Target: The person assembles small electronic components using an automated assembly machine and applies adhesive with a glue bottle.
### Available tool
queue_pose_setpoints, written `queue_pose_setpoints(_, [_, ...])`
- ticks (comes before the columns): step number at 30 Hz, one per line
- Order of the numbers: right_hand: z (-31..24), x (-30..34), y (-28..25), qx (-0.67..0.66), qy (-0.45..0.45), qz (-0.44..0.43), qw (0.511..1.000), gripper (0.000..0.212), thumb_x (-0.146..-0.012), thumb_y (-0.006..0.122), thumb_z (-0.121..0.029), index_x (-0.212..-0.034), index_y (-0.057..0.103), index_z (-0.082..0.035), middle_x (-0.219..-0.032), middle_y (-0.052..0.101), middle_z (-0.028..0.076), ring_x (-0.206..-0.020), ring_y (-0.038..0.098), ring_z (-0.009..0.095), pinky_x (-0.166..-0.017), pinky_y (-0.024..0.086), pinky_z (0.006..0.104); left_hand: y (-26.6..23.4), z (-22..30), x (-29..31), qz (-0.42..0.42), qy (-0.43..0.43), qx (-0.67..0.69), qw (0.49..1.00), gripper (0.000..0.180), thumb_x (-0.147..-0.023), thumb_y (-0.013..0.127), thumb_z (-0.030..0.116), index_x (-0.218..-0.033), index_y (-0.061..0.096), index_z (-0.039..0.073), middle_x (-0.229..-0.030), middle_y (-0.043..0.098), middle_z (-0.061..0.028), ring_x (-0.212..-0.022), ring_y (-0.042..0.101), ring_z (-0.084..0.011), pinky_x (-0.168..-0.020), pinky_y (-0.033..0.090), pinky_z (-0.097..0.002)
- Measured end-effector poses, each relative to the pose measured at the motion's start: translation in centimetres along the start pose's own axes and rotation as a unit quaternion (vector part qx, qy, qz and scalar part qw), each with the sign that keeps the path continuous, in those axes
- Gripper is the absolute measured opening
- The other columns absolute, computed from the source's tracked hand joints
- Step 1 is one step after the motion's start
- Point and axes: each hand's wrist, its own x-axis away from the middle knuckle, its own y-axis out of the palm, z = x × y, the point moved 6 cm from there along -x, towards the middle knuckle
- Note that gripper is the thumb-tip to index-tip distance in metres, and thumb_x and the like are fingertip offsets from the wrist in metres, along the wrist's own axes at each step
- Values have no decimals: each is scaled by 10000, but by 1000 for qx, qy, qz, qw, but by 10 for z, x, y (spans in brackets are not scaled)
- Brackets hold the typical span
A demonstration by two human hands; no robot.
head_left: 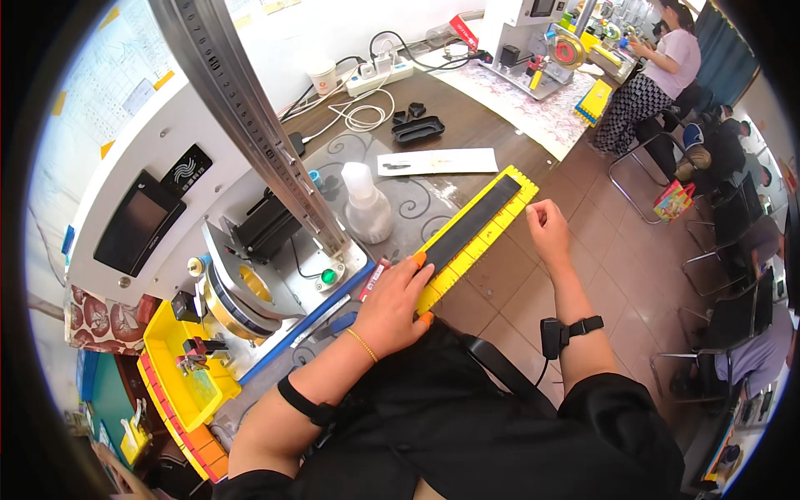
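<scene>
A long yellow board [437,291] with notched edges and evenly spaced marks slants across the front edge of the table. A black strip [475,218] runs along its middle. My left hand [390,307] grips the near end, fingers over the top and thumb at the right edge. Orange covers show on some of its fingertips. My right hand [548,233] hovers just right of the board's far end, apart from it, with fingers curled into a pinch. Anything between those fingertips is too small or hidden to make out.
Left of the board stand a white spray bottle [367,208] and a machine with a ruled metal column [250,117]. Beyond lie a white card [437,162] and a black tray [418,130]. A yellow bin [171,354] sits lower left. Another person [667,62] works at the far right.
</scene>
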Motion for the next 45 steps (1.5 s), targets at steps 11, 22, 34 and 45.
queue_pose_setpoints(11, [10, -4, 18, 80, 1, -51, 995, 106, -879, 616, -134, -860, 555, -50, -786, 563, 57, -673, 551, 188, -638, 458, 322, -8, 2, -8, -15, -24, -13, 1000, 720, -664, 768, 147, -1303, 471, -2, -1337, 446, -199, -1236, 463, -356, -1061, 384, -397])
queue_pose_setpoints(22, [-61, 48, 18, -16, 10, -111, 994, 217, -855, 693, -231, -887, 624, -27, -820, 610, 74, -700, 595, 213, -652, 492, 325, -6, 1, -5, -9, -15, -11, 1000, 698, -678, 754, 149, -1300, 474, 0, -1327, 456, -187, -1240, 460, -352, -1064, 381, -401])
queue_pose_setpoints(34, [-83, 58, 32, 73, -73, -161, 982, 94, -810, 637, -149, -839, 600, -68, -802, 625, 110, -708, 642, 292, -624, 524, 392, -8, 5, -5, -18, 5, -37, 999, 676, -653, 747, 127, -1263, 499, -27, -1309, 472, -204, -1221, 467, -370, -1046, 387, -416])
queue_pose_setpoints(45, [-93, 57, 35, -23, -141, -102, 985, 126, -861, 603, -155, -903, 563, -43, -788, 607, 102, -687, 628, 258, -627, 510, 382, -5, 6, -7, -21, 13, -54, 998, 695, -653, 750, 122, -1278, 487, -26, -1327, 460, -210, -1235, 451, -374, -1056, 378, -422])
